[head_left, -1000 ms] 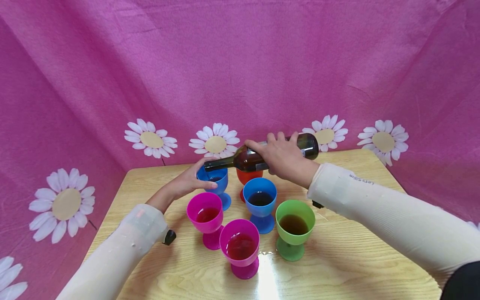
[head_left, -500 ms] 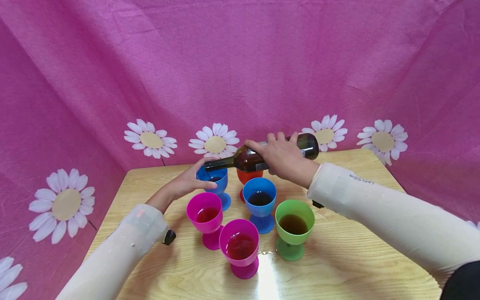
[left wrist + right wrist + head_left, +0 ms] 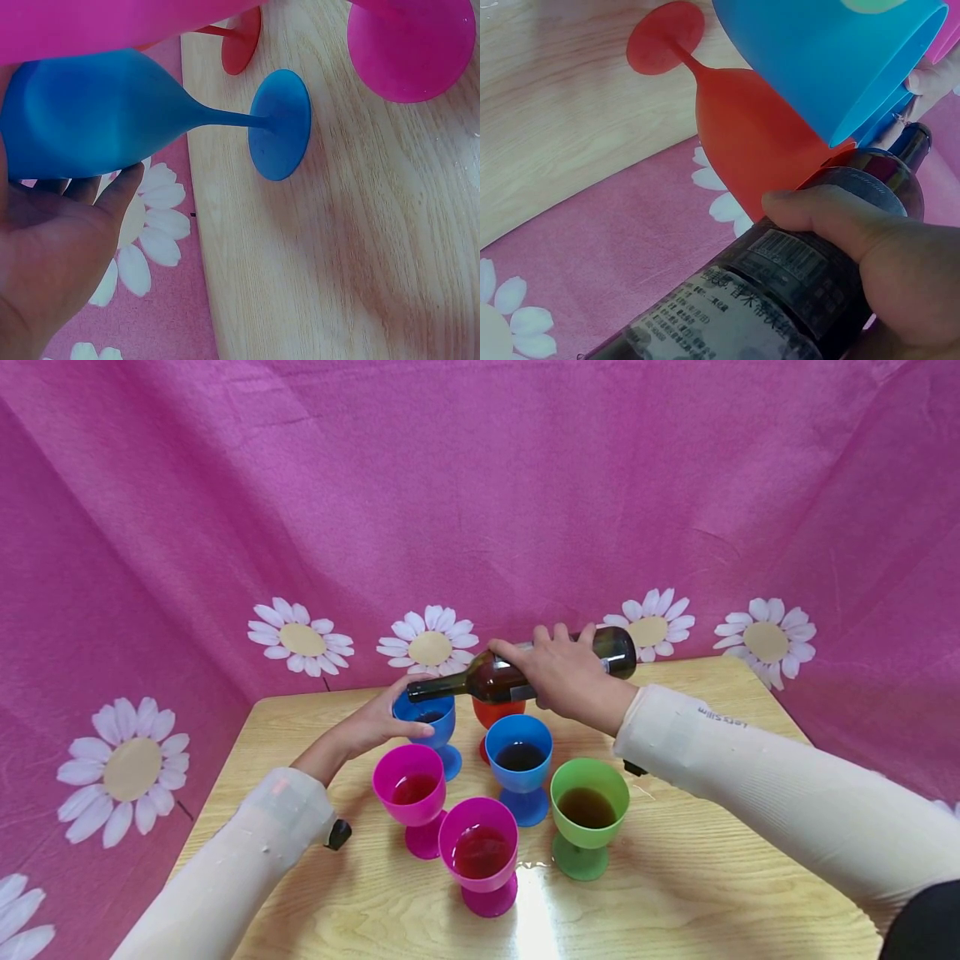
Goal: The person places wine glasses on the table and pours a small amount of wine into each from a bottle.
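My left hand [image 3: 375,722] holds the bowl of the far-left blue goblet [image 3: 442,731], its thumb on the near side. In the left wrist view, that blue goblet [image 3: 97,112] has its round foot on the table and my fingers [image 3: 124,191] along its bowl. With my right hand [image 3: 570,681] I grip a dark glass wine bottle [image 3: 498,681] round its labelled body. The bottle lies tilted almost level, its mouth over the held goblet's rim. Dark liquid shows inside that goblet; whether a stream is falling, I cannot tell. The right wrist view shows the bottle's printed label [image 3: 712,319].
A red goblet [image 3: 495,714] stands behind, partly hidden by the bottle. Nearer are a second blue goblet [image 3: 519,752], a green goblet [image 3: 588,810] and two pink goblets [image 3: 408,781], each with liquid. Small wet spots mark the wooden table [image 3: 690,835]. A pink flowered cloth [image 3: 480,510] hangs behind.
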`<action>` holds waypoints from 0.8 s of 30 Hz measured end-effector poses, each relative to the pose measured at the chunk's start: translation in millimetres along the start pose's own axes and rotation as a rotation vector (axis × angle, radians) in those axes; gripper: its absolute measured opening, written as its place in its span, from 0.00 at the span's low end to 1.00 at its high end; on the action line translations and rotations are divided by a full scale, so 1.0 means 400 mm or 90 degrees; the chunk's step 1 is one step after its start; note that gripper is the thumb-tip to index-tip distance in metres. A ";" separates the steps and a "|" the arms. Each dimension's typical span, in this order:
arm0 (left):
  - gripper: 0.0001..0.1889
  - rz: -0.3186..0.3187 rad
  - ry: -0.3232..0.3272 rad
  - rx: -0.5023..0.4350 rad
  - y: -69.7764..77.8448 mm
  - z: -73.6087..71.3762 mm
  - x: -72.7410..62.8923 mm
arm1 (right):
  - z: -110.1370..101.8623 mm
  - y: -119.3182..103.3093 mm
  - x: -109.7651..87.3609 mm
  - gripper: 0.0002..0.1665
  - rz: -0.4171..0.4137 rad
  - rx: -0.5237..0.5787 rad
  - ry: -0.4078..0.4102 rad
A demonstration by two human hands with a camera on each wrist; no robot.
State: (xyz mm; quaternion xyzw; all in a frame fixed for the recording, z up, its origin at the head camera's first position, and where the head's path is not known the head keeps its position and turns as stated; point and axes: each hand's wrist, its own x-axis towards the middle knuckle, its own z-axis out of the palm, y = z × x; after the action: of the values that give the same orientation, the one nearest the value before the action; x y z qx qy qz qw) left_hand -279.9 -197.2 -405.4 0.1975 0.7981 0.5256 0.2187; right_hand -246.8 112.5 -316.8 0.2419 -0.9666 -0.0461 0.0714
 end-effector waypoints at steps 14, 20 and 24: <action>0.46 0.005 -0.001 0.010 -0.001 0.000 -0.004 | -0.002 0.000 -0.005 0.61 -0.001 -0.005 0.001; 0.45 0.014 -0.002 0.008 -0.003 0.000 -0.002 | -0.001 0.000 -0.004 0.60 -0.001 -0.003 0.003; 0.45 0.017 -0.006 0.006 -0.003 0.000 -0.001 | 0.000 0.001 -0.004 0.60 -0.003 -0.004 0.004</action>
State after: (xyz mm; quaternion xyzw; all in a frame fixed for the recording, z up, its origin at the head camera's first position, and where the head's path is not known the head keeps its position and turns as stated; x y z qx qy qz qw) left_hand -279.8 -197.9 -406.5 0.2117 0.7967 0.5240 0.2142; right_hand -245.5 113.6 -316.9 0.2439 -0.9656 -0.0488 0.0755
